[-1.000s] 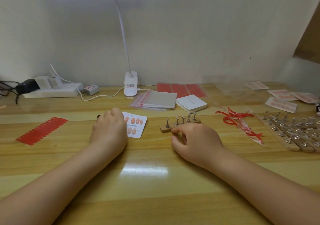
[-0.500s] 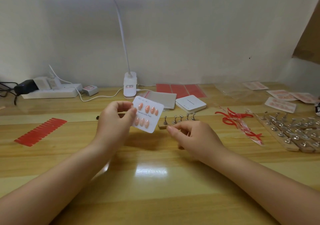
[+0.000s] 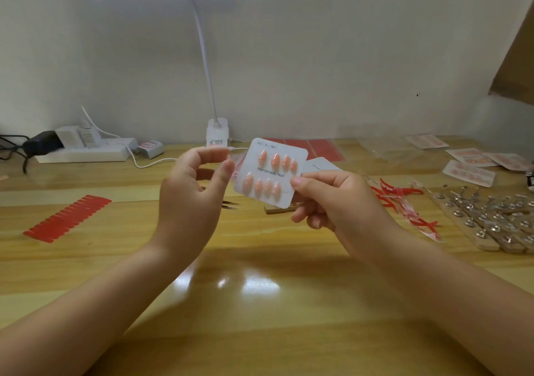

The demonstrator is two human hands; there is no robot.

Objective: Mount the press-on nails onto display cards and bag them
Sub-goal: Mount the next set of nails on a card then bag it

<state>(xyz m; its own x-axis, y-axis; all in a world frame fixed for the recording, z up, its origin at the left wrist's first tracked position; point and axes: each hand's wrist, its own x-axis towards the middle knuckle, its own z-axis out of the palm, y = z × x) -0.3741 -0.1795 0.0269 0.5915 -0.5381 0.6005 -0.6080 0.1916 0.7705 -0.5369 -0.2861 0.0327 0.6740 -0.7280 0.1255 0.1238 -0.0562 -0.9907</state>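
Note:
A white display card point(image 3: 270, 173) printed "Handmade Nail" carries two rows of peach press-on nails and is held up above the desk, tilted. My right hand point(image 3: 332, 199) pinches its lower right edge with the thumb on the front. Just left of the card, my left hand point(image 3: 193, 190) is open with curled fingers; its thumb tip sits at the card's left edge, and I cannot tell whether they touch. A small wooden nail stand point(image 3: 277, 209) lies on the desk under the card, mostly hidden.
Tweezers point(image 3: 231, 205) lie behind my left hand. Red adhesive tabs point(image 3: 68, 218) sit at left, red peeled strips point(image 3: 404, 205) and wooden stands with metal holders point(image 3: 491, 222) at right. Bagged cards point(image 3: 468, 170) are far right. A lamp base point(image 3: 216, 132), power strip point(image 3: 86, 151) and white box point(image 3: 320, 164) line the back.
The card was lifted off the desk by my left hand, then passed to my right hand, which left the wooden stand. The left hand has let go and opened.

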